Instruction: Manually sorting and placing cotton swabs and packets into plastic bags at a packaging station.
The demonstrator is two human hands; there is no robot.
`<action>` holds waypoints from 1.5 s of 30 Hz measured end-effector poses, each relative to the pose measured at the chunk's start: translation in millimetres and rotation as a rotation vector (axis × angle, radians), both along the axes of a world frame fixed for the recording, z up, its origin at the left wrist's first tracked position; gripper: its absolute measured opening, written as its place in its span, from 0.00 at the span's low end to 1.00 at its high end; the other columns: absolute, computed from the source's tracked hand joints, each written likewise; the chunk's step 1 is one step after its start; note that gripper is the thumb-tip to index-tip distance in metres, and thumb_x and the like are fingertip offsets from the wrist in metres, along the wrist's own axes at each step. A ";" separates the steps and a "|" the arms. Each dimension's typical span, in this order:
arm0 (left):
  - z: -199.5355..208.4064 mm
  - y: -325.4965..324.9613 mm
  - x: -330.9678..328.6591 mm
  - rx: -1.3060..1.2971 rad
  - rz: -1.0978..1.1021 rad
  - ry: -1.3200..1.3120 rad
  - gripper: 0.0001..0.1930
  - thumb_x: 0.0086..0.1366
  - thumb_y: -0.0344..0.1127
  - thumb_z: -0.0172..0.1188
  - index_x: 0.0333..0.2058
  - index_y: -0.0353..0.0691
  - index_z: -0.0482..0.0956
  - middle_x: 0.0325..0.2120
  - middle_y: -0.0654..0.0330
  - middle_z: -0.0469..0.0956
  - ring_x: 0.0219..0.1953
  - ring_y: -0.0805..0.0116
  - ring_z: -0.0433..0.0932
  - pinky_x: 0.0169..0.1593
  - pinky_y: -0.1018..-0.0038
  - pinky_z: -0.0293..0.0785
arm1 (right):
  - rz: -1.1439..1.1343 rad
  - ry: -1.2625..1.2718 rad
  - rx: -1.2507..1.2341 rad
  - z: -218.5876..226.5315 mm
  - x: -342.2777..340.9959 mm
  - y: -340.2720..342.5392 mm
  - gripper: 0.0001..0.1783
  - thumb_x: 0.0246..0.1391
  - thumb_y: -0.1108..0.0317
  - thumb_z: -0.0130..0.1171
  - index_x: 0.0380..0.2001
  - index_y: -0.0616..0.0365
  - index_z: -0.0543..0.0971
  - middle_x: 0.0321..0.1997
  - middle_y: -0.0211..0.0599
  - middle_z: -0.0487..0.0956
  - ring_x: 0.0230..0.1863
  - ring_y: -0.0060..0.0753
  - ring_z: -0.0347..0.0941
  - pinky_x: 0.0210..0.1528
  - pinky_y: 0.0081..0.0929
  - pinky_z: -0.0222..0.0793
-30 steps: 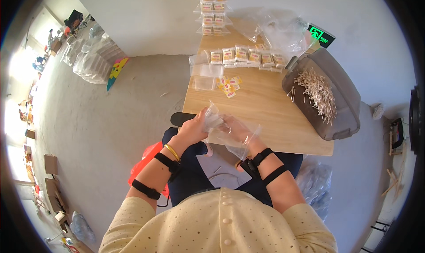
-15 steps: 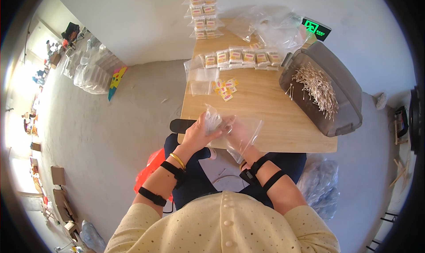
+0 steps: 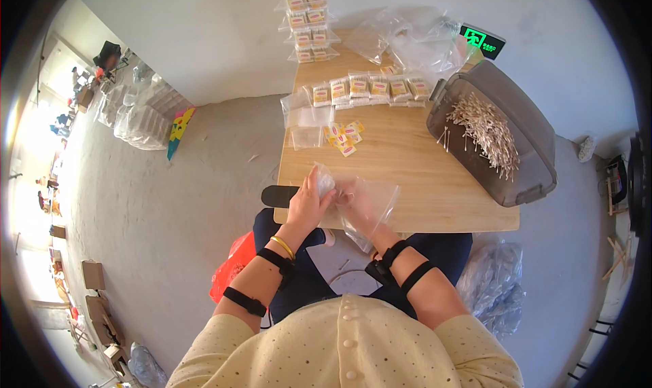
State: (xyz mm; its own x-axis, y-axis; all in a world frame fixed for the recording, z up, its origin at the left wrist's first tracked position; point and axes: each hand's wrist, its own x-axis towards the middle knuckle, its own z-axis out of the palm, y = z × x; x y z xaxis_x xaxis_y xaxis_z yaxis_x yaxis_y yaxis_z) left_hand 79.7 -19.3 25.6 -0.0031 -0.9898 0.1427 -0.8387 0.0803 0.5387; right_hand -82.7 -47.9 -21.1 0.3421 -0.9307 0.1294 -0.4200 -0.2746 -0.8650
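Note:
Over the table's near edge, my left hand [image 3: 307, 201] is closed round a whitish, crinkled part of a clear plastic bag [image 3: 381, 201]. My right hand [image 3: 358, 208] is close beside it, seen through the film, which drapes over its fingers and wrist; whether it is inside or behind the bag I cannot tell. Its fingers look bent against the plastic. Beyond the hands lie several small yellow-and-white printed cards [image 3: 345, 137]. Flat small clear bags [image 3: 307, 137] lie left of the cards.
Filled packs of cotton swabs [image 3: 360, 86] form a row across the table [image 3: 407, 143]; more packs [image 3: 311, 36] are stacked at far left. A grey bin [image 3: 530, 143] holding loose cotton swabs [image 3: 485, 133] stands tilted at right. Large clear bags [image 3: 421, 45] lie at the back.
My left hand has turned slightly and moved a little to the right, nearer my right hand. The bag over my right hand has shifted slightly.

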 end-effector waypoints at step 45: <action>9.8 1.2 -0.2 0.114 -0.136 -0.232 0.31 0.66 0.47 0.61 0.67 0.65 0.64 0.60 0.44 0.64 0.44 0.55 0.77 0.33 0.72 0.84 | 0.362 1.218 -0.181 50.6 131.0 -353.5 0.42 0.34 0.49 0.78 0.54 0.58 0.78 0.61 0.45 0.72 0.70 0.53 0.57 0.73 0.48 0.48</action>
State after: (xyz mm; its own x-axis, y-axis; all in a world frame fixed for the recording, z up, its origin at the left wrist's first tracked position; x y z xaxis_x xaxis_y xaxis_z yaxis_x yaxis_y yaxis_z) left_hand 79.5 -18.0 35.3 -0.1568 -0.9876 0.0100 -0.9260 0.1505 0.3461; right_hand 48.3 -401.4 29.5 0.5567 -0.7624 -0.3299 -0.7871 -0.6111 0.0840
